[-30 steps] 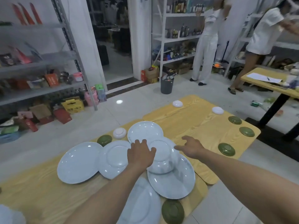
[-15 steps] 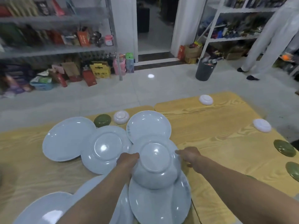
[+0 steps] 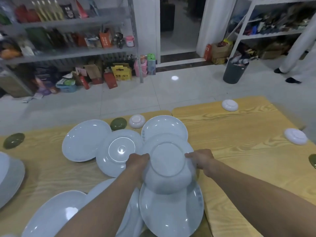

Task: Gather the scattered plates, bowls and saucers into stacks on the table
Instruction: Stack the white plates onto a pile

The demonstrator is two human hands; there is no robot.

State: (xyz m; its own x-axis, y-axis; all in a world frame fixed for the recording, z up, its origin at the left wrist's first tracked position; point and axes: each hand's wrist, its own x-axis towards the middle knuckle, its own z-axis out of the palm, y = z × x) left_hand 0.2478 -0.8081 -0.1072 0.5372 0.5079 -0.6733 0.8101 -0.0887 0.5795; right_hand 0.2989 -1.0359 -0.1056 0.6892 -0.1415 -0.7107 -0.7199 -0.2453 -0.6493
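An upturned white bowl (image 3: 168, 170), foot ring facing up, sits between the two hands, above a large white plate (image 3: 171, 212) at the near side of the wooden table (image 3: 239, 144). The left hand (image 3: 137, 162) grips its left wall and the right hand (image 3: 201, 159) its right wall. Whether the bowl touches the plate cannot be told.

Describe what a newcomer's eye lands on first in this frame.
A big white upturned bowl sits at the centre of the table, gripped on either side by the left hand and right hand. White plates overlap around it, one face-down plate just left. Green saucers and small white bowls dot the far edge and right side.
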